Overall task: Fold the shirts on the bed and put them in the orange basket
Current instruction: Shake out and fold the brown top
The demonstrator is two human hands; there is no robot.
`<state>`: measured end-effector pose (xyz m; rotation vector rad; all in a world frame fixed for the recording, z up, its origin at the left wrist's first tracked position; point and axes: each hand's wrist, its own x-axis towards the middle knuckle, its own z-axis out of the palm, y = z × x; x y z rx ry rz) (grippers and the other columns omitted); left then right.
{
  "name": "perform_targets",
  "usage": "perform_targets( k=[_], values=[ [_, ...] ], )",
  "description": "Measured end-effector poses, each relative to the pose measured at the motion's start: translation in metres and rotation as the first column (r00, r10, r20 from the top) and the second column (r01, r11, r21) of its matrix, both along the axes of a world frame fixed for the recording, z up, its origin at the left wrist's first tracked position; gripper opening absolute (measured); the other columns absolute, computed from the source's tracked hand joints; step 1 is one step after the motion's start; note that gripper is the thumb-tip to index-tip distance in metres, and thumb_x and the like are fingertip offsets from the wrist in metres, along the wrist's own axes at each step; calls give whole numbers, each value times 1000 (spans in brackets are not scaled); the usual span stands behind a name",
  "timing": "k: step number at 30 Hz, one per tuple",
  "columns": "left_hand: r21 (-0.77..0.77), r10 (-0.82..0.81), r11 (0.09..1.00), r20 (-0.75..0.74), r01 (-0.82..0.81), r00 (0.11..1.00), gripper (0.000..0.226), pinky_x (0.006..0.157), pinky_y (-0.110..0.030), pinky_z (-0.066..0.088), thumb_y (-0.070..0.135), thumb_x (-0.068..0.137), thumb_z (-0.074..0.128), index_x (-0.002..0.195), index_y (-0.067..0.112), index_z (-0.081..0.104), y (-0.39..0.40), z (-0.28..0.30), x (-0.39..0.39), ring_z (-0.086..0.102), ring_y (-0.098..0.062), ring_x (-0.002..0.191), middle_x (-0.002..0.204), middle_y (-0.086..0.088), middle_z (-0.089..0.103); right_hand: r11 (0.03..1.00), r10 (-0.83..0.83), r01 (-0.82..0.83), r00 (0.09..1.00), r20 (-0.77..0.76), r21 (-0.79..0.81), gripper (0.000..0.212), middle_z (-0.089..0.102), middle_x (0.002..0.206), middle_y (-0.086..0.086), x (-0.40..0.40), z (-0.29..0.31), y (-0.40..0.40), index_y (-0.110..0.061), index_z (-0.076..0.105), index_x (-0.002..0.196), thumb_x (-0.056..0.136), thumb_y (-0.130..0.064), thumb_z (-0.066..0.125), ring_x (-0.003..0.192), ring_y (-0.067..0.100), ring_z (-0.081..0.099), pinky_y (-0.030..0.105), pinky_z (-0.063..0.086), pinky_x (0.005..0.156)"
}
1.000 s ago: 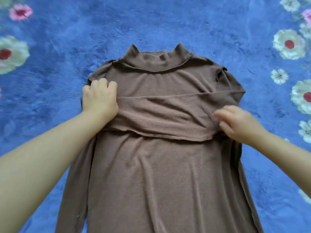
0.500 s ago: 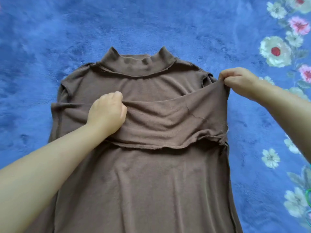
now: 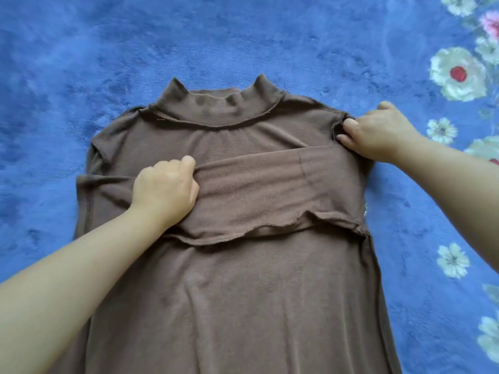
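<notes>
A brown high-neck shirt [image 3: 237, 287] lies flat on the blue bed cover [image 3: 243, 41], collar pointing away from me. Both sleeves are folded across its chest in a band. My left hand [image 3: 166, 190] grips the upper edge of the folded sleeve band left of centre, fingers curled into the fabric. My right hand [image 3: 378, 133] pinches the shirt at its right shoulder, where the sleeve fold begins. The orange basket is not in view.
The blue plush cover has a floral print [image 3: 457, 72] along its right side. Bare cover surrounds the shirt on the left, top and right.
My left hand slid from the left shoulder toward the chest centre along the sleeve band. My right hand rose from the band's lower right to the right shoulder, pulling the sleeve flatter.
</notes>
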<state>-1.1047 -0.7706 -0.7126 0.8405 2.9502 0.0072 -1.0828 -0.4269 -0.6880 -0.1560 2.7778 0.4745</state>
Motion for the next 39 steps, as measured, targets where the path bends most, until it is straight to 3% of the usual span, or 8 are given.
perform_targets(
  k=[7, 11, 16, 21, 26, 30, 34, 39],
  values=[
    [161, -130, 975, -155, 155, 979, 40, 95, -45, 26, 18, 76, 42, 113, 6, 48, 0, -6, 23, 40, -31, 112, 117, -18, 50, 934, -188, -33, 802, -567, -356, 30, 57, 75, 21, 51, -6, -27, 0, 56, 83, 83, -30, 48, 76, 33, 53, 38, 35, 67],
    [166, -344, 928, 29, 335, 938, 49, 99, -44, 26, 29, 81, 41, 115, -1, 60, 4, -4, 42, 45, -33, 120, 122, -22, 58, 901, -12, -147, 933, -360, -409, 48, 52, 69, 13, 112, 3, -56, -5, 57, 75, 74, -53, 50, 71, 27, 43, 36, 25, 62],
    [16, -330, 943, 153, 332, 931, 58, 102, -43, 20, 36, 82, 37, 122, 0, 57, 5, -11, 53, 39, -30, 127, 130, -20, 54, 915, 103, -251, 901, -421, -315, 13, 46, 58, 8, 146, -17, -51, -9, 55, 59, 68, 0, 50, 65, 24, 36, 34, 27, 62],
    [44, -322, 947, 161, 320, 933, 57, 100, -41, 23, 41, 83, 37, 119, 3, 60, 6, -8, 51, 44, -30, 123, 128, -18, 56, 887, 173, -258, 955, -243, -383, 19, 53, 67, 8, 169, -23, -37, -12, 57, 82, 69, -8, 43, 66, 25, 41, 34, 27, 61],
    [222, -201, 959, 88, 178, 976, 47, 82, -43, 46, 33, 84, 39, 105, 0, 65, 26, 6, 35, 58, -34, 103, 110, -19, 63, 743, -176, -29, 955, -237, -669, 34, 62, 79, 23, 114, 3, -22, 7, 66, 84, 77, -13, 39, 78, 27, 47, 36, 38, 72],
    [96, 64, 992, 133, -77, 989, 47, 85, -49, 41, 31, 89, 41, 119, -2, 55, 47, 11, 14, 51, -42, 105, 114, -24, 56, 818, -258, 173, 963, -82, -549, 55, 60, 109, 27, 59, 1, 2, 8, 60, 111, 69, -13, 33, 106, 38, 52, 34, 34, 94],
    [124, 55, 989, 168, -77, 984, 29, 81, -44, 34, 26, 96, 41, 104, 1, 55, 51, 3, 3, 49, -36, 102, 105, -20, 57, 782, -364, 398, 916, 166, -480, 41, 57, 79, 17, 29, 14, 10, -1, 64, 90, 76, -22, 32, 88, 29, 48, 30, 24, 67],
    [221, 14, 974, 167, -52, 986, 28, 76, -42, 36, 25, 97, 40, 104, 2, 54, 55, 6, 1, 53, -37, 97, 98, -19, 60, 971, -199, 187, 977, -70, -152, 53, 60, 80, 31, 23, 10, 21, 5, 63, 86, 68, -24, 22, 90, 39, 54, 39, 32, 80]
  ],
)
